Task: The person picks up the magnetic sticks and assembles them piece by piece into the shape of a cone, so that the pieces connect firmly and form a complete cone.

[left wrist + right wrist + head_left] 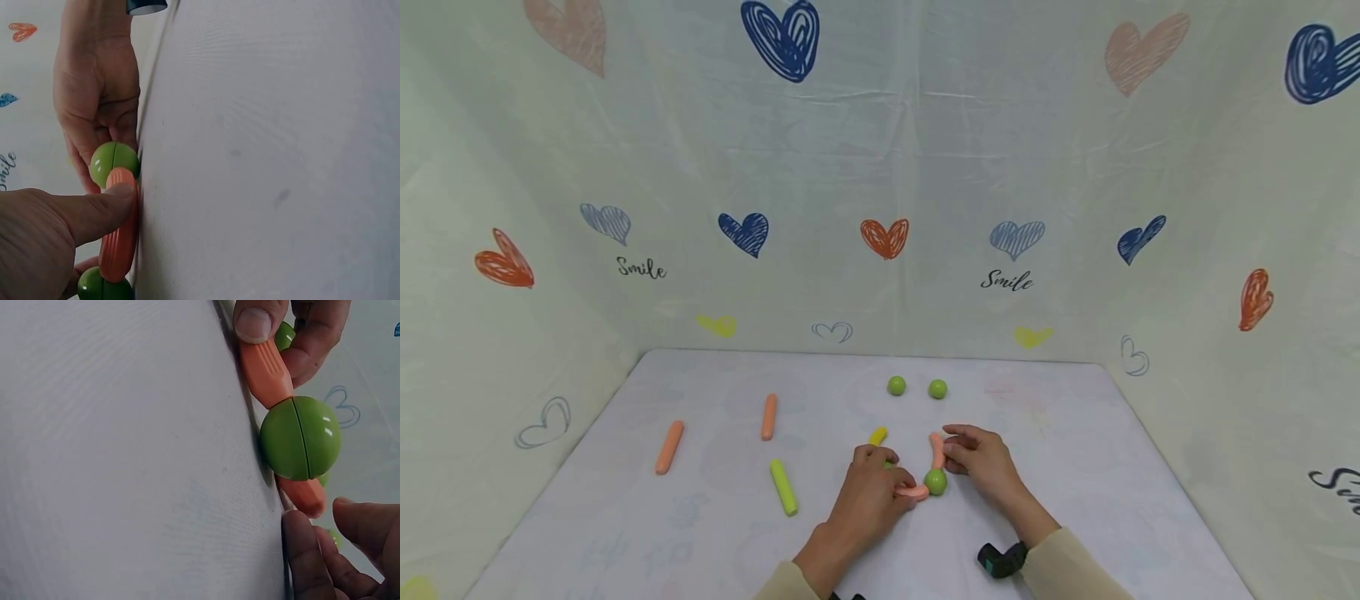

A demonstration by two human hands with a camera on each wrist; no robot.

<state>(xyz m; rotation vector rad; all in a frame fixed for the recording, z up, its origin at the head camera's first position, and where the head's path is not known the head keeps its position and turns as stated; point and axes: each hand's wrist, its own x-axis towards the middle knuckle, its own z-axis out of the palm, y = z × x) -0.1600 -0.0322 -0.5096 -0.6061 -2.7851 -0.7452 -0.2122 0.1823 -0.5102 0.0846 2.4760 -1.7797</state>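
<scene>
My left hand pinches a curved orange piece, its thumb on top in the left wrist view. A green ball joins that piece to a second orange piece, which points away from me. Beside this second piece is my right hand, its thumb and fingers apart around its end. Another green ball sits at the other end of the held piece, mostly hidden by my left hand in the head view; a yellow piece shows just beyond that hand.
Two green balls lie towards the back of the white table. To the left are two orange sticks and a yellow-green stick. A curtain with printed hearts surrounds the table's back and sides.
</scene>
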